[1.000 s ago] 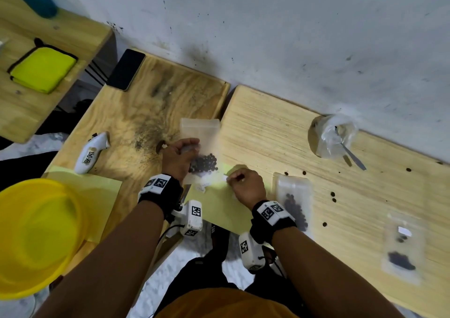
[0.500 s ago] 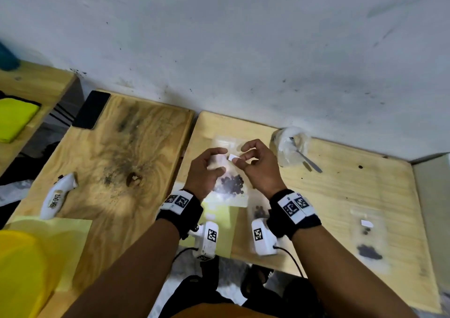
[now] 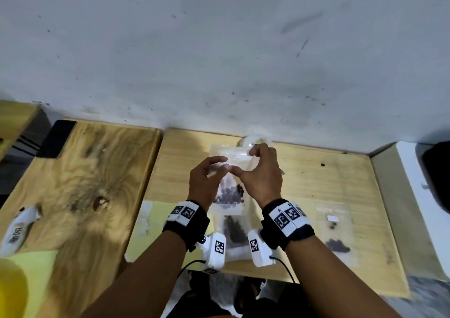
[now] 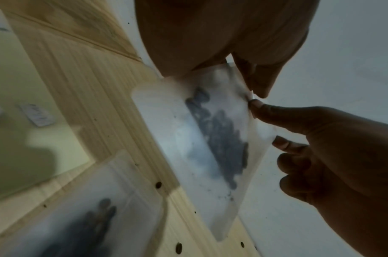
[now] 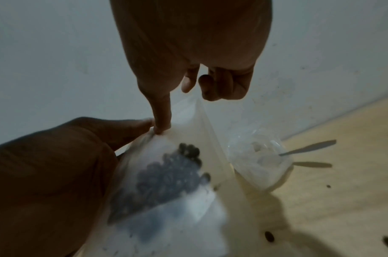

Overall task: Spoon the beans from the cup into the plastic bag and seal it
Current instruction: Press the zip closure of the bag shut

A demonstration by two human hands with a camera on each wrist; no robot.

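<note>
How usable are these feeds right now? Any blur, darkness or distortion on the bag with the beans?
Head view: evenly lit and mostly sharp, wide-angle bending at the edges; the plastic bag held by the left hand and right hand reads clearly. Left wrist view: dim, hands backlit, beans smeared by blur. Right wrist view: also dim and soft; the cup is hazy.

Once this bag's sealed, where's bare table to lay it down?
Freest is the light tabletop right of the right hand, between the cup and the filled bag near the front edge; one stray bean lies there. Under the held bag it is crowded: another filled bag lies there.
</note>
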